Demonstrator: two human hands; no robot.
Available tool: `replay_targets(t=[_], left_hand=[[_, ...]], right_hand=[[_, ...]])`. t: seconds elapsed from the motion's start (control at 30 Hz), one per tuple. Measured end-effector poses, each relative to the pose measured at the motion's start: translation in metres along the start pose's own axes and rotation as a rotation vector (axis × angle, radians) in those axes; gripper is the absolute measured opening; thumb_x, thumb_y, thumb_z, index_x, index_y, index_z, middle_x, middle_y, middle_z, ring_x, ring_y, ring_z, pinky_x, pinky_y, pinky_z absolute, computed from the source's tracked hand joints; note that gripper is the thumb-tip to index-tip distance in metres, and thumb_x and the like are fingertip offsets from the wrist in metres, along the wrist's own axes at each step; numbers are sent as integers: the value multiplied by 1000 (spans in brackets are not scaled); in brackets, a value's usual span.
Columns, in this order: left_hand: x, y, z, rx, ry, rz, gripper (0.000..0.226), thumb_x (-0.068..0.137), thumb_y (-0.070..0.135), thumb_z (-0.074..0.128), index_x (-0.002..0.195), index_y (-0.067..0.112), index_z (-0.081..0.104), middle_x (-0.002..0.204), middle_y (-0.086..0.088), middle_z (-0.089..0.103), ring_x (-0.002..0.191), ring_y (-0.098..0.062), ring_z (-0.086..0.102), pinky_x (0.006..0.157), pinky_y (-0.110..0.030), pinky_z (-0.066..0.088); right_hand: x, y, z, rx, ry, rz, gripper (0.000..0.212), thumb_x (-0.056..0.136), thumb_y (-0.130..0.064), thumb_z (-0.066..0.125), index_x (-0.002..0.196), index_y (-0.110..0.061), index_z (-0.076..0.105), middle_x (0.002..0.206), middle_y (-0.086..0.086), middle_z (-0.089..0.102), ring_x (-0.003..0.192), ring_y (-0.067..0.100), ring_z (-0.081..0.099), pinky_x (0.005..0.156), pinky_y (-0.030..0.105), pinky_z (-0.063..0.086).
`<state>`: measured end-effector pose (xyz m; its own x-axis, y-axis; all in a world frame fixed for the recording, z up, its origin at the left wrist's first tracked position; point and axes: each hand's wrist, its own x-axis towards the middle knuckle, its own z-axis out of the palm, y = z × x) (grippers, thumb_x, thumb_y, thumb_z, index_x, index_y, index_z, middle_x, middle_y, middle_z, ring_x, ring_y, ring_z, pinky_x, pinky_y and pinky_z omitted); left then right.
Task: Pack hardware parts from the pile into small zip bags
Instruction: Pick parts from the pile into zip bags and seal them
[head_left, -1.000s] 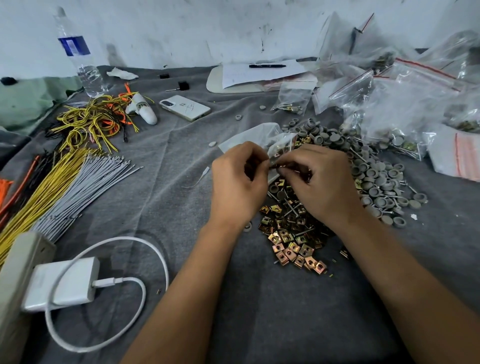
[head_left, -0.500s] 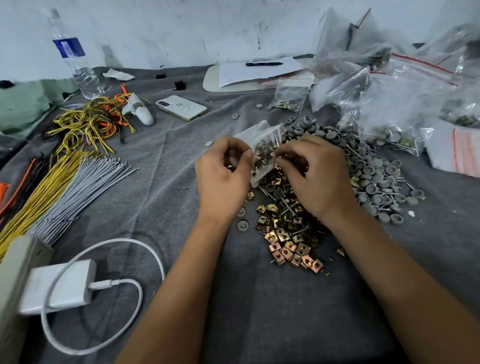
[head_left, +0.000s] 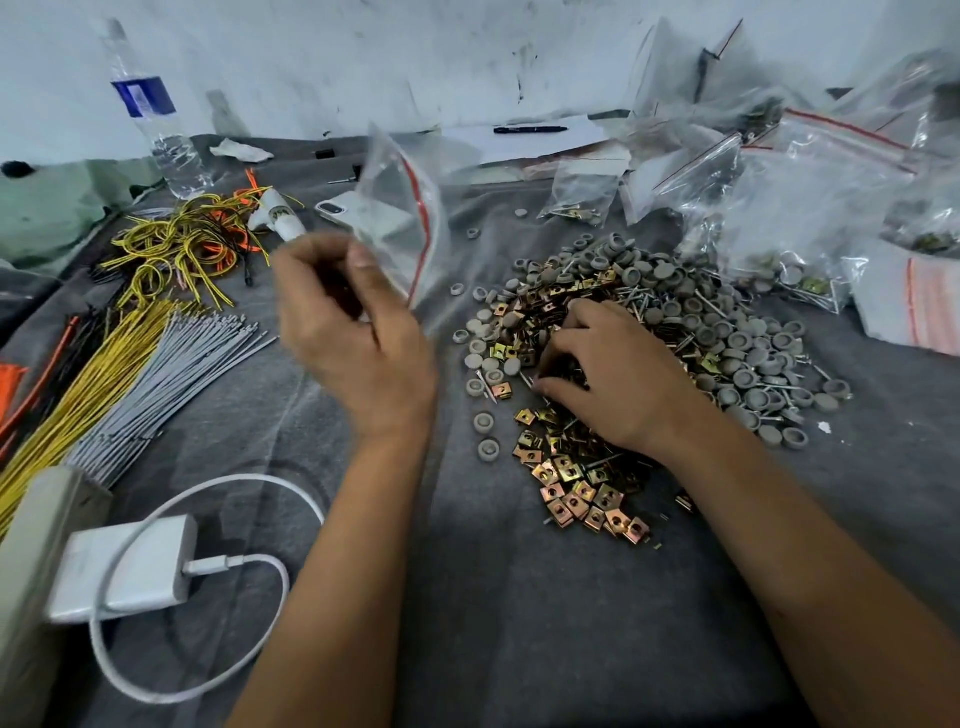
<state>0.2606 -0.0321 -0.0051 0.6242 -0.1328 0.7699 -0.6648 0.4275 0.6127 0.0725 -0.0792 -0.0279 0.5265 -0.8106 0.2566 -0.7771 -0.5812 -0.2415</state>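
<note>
Two hands engaged: left hand (head_left: 358, 332) pinches empty zip bag (head_left: 400, 218), raised centre-left; right hand (head_left: 618, 374), fingers curled, digs into parts pile (head_left: 649, 332) centre-right. Step: gathering parts. Next: load bag mouth.

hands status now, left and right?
Left hand: pinching a small zip bag, raised.
Right hand: fingers curled into the parts pile; grasp cannot be told.

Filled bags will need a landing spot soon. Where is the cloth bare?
Bare grey cloth lies between the forearms, below the square clip nuts, and beside the charger cable. Another patch lies right of the right forearm. It is crowded around the grey caps, the stacked zip bags and the wire bundles.
</note>
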Motion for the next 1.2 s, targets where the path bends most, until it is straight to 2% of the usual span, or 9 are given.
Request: replay_targets(t=[0.1, 0.27, 0.37, 0.5, 0.67, 0.8, 1.0, 1.1, 1.2], left_hand=[[4, 2, -5, 105, 4, 153, 10, 101, 3, 56, 97, -5, 61, 90, -3, 56, 78, -19, 53, 68, -33, 42], [-7, 0, 3, 236, -561, 133, 5, 98, 0, 56, 95, 0, 61, 87, -10, 61, 79, -22, 52, 71, -31, 38], [-19, -6, 9, 243, -797, 32, 5, 97, 2, 60, 93, 5, 62, 81, -3, 63, 75, -21, 57, 68, -40, 45], [-30, -8, 15, 78, -831, -136, 7, 94, 5, 65, 89, 10, 64, 77, 6, 65, 72, -11, 62, 66, -34, 51], [-40, -7, 19, -77, -825, -327, 10, 90, 15, 62, 85, 23, 63, 72, 12, 64, 65, -8, 61, 61, -28, 48], [-46, 4, 19, -110, -771, -177, 9, 91, 11, 65, 86, 19, 64, 74, 11, 65, 67, -8, 64, 59, -27, 51], [-59, 12, 21, -90, -756, 36, 7, 89, 1, 70, 89, 7, 66, 78, 5, 65, 68, -9, 60, 61, -30, 51], [-61, 10, 21, -74, -754, 36, 8, 88, 0, 70, 89, 7, 66, 77, 4, 65, 69, -9, 59, 61, -32, 51], [-61, 7, 21, -70, -761, 8, 7, 89, 2, 69, 90, 8, 66, 77, 4, 65, 69, -10, 60, 61, -35, 52]], right_hand=[[-2, 0, 1, 58, 15, -12, 31, 91, -43, 72, 113, -21, 69, 111, -6, 50, 112, 13, 46, 98, 37, 48], [-4, -2, 0, 254, 145, 14, 23, 90, -20, 78, 108, -19, 65, 105, -4, 64, 98, 12, 58, 92, 34, 53], [-3, 0, -1, 395, 306, 30, 23, 83, -13, 84, 100, -17, 69, 91, -9, 66, 82, 1, 61, 78, 11, 49], [-4, -1, -5, 550, 498, -22, 20, 83, -13, 84, 101, -14, 75, 90, -9, 71, 85, -1, 67, 76, 9, 51], [-4, -4, -2, 596, 383, -131, 13, 92, -6, 72, 106, -8, 72, 98, -5, 75, 97, 1, 71, 90, 23, 57], [-4, -2, -1, 535, 272, -98, 20, 92, -3, 71, 110, -12, 74, 97, -5, 76, 91, 3, 72, 83, 16, 54], [-4, -1, -1, 552, 311, 42, 26, 87, -1, 75, 91, -23, 63, 78, -12, 68, 73, -7, 66, 65, 7, 45], [-5, 1, -3, 543, 319, 41, 18, 87, 1, 73, 84, -16, 69, 75, -10, 69, 70, 0, 67, 62, 14, 50], [-5, 2, -3, 523, 276, 6, 14, 91, 1, 68, 94, -11, 76, 81, -2, 74, 76, 9, 70, 70, 32, 57]])
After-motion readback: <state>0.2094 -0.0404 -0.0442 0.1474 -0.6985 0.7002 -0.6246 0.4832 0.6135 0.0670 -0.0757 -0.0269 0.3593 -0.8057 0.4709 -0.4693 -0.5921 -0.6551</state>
